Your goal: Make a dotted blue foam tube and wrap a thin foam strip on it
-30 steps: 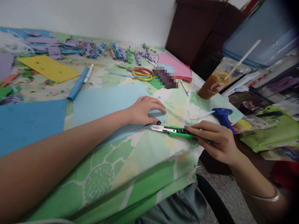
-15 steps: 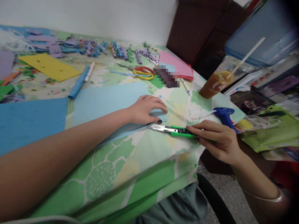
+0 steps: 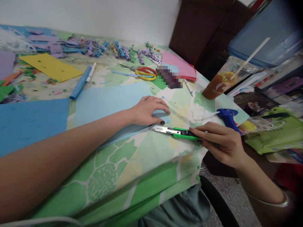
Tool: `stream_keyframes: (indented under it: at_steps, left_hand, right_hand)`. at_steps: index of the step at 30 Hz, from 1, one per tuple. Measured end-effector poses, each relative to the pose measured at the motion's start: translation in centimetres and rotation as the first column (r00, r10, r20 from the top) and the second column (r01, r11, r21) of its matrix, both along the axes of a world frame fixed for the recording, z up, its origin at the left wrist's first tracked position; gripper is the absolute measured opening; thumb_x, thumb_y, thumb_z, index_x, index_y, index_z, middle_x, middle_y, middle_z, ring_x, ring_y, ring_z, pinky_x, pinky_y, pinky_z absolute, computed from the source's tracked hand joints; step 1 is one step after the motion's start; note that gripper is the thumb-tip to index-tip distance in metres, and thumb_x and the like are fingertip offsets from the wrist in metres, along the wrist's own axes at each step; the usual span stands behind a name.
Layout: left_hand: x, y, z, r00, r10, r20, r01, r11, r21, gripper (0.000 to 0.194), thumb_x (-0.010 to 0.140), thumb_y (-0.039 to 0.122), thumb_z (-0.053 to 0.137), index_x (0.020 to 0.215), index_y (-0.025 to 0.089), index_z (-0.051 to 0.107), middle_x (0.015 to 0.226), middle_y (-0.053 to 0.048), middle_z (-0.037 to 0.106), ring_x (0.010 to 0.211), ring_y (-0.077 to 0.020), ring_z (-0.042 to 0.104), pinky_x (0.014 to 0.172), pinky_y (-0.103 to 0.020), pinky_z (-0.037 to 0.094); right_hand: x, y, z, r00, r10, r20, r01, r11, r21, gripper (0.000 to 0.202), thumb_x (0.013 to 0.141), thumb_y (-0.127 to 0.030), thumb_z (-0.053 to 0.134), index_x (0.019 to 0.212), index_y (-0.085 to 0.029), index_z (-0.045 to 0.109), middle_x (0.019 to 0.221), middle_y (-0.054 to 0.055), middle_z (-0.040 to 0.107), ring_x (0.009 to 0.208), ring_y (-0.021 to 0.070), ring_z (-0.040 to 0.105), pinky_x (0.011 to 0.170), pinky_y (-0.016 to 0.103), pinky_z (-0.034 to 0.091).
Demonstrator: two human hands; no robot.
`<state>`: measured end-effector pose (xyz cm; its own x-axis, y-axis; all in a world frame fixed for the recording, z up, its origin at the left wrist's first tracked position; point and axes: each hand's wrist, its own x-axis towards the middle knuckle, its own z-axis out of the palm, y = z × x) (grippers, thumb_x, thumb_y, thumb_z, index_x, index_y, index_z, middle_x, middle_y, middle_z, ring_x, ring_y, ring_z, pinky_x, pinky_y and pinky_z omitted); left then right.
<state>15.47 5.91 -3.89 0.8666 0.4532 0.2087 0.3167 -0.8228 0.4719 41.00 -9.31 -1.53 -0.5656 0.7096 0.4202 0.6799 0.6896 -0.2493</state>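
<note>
My left hand (image 3: 148, 110) lies flat with fingers spread on a light blue paper sheet (image 3: 109, 101), pressing down its near right corner. My right hand (image 3: 220, 142) grips a green utility knife (image 3: 176, 132) by the handle. The knife's bare blade points left and lies low along the sheet's near edge, its tip just below my left thumb. Both rest on a table under a green patterned cloth (image 3: 132, 170).
A darker blue sheet (image 3: 28, 121) lies at left, a yellow sheet (image 3: 50, 66) and a blue paper roll (image 3: 80, 82) behind. Red-yellow scissors (image 3: 144, 73), pink paper (image 3: 180, 64), a cup of orange drink (image 3: 219, 83) and a blue glue gun (image 3: 227, 116) sit at right.
The view has shifted slightly. My right hand and the knife have barely moved; the left hand stays pressed on the sheet.
</note>
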Motion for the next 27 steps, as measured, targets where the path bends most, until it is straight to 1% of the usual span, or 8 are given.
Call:
stream_keyframes:
  at_steps: [5,10,13,16,19,21,24,27]
  left_hand:
    - [0.0,0.0,0.1,1.0,0.006,0.0,-0.006,1.0,0.0,0.033,0.079,0.034,0.065,0.112,0.029,0.063,0.128,-0.003,0.058,0.123,-0.027,0.046,0.102,-0.046,0.024]
    - [0.0,0.1,-0.4,1.0,-0.007,0.026,0.007,1.0,0.006,0.033,0.078,0.034,0.066,0.111,0.028,0.065,0.127,-0.004,0.059,0.122,-0.0274,0.048,0.104,-0.047,0.026]
    - [-0.1,0.5,-0.2,0.988,-0.006,0.154,0.015,0.998,-0.057,0.033,0.077,0.032,0.066,0.109,0.022,0.066,0.12,-0.007,0.064,0.117,-0.0255,0.054,0.104,-0.043,0.033]
    - [-1.1,0.5,1.2,0.953,0.048,0.3,-0.018,0.995,-0.101,0.025,0.079,0.028,0.063,0.101,0.017,0.068,0.113,-0.009,0.067,0.11,-0.0224,0.059,0.098,-0.037,0.042]
    - [-3.3,-0.7,3.1,0.967,0.035,0.251,-0.037,0.999,0.003,0.015,0.08,0.023,0.061,0.092,0.017,0.068,0.101,-0.007,0.067,0.098,-0.0206,0.062,0.091,-0.034,0.045]
    - [-5.3,-2.0,3.6,0.991,-0.013,0.133,0.0,0.995,0.1,0.013,0.082,0.019,0.057,0.09,0.019,0.067,0.098,-0.006,0.066,0.094,-0.0198,0.061,0.087,-0.031,0.045]
    - [-8.3,-4.2,2.6,0.995,-0.101,-0.008,0.101,0.979,0.178,0.027,0.089,0.014,0.045,0.106,0.02,0.065,0.106,-0.008,0.064,0.099,-0.0204,0.057,0.084,-0.03,0.045]
    - [-10.1,-5.5,0.8,0.995,-0.058,-0.075,0.081,0.932,0.352,0.044,0.089,0.005,0.035,0.121,0.025,0.058,0.116,-0.009,0.062,0.107,-0.0235,0.053,0.091,-0.038,0.041]
  right_hand:
    - [-0.3,-0.3,0.0,1.0,-0.007,0.009,0.007,1.0,0.01,0.046,0.082,-0.004,0.054,0.125,-0.018,0.061,0.103,0.013,0.067,0.085,0.0225,0.062,0.07,0.035,0.05]
    - [-0.5,-0.8,0.0,1.0,-0.015,0.014,0.015,1.0,0.018,0.049,0.082,-0.003,0.055,0.128,-0.018,0.059,0.105,0.013,0.067,0.087,0.0227,0.062,0.071,0.035,0.05]
    - [-0.4,-1.3,-0.1,0.999,-0.042,0.03,0.041,0.999,0.017,0.05,0.082,-0.005,0.055,0.13,-0.019,0.057,0.107,0.013,0.067,0.088,0.0231,0.063,0.071,0.035,0.05]
    - [-0.5,-1.9,-0.2,0.995,-0.082,0.064,0.081,0.997,0.021,0.048,0.083,-0.008,0.058,0.13,-0.018,0.057,0.109,0.013,0.067,0.088,0.023,0.063,0.071,0.035,0.051]
    - [-0.8,-2.6,-0.3,0.986,-0.127,0.104,0.125,0.992,0.024,0.045,0.082,-0.014,0.063,0.128,-0.016,0.058,0.107,0.013,0.068,0.087,0.0227,0.063,0.07,0.034,0.051]
    - [-1.1,-3.0,-0.4,0.981,-0.154,0.121,0.15,0.988,0.044,0.045,0.083,-0.015,0.064,0.127,-0.016,0.059,0.106,0.013,0.068,0.087,0.0223,0.063,0.071,0.034,0.052]
    - [-1.5,-3.6,-0.3,0.972,-0.177,0.154,0.17,0.984,0.059,0.046,0.085,-0.013,0.06,0.13,-0.017,0.056,0.107,0.012,0.068,0.087,0.0214,0.064,0.072,0.033,0.052]
    - [-1.9,-3.9,-0.2,0.965,-0.183,0.187,0.178,0.983,0.046,0.045,0.087,-0.013,0.057,0.131,-0.019,0.056,0.104,0.012,0.068,0.085,0.0213,0.064,0.068,0.032,0.052]
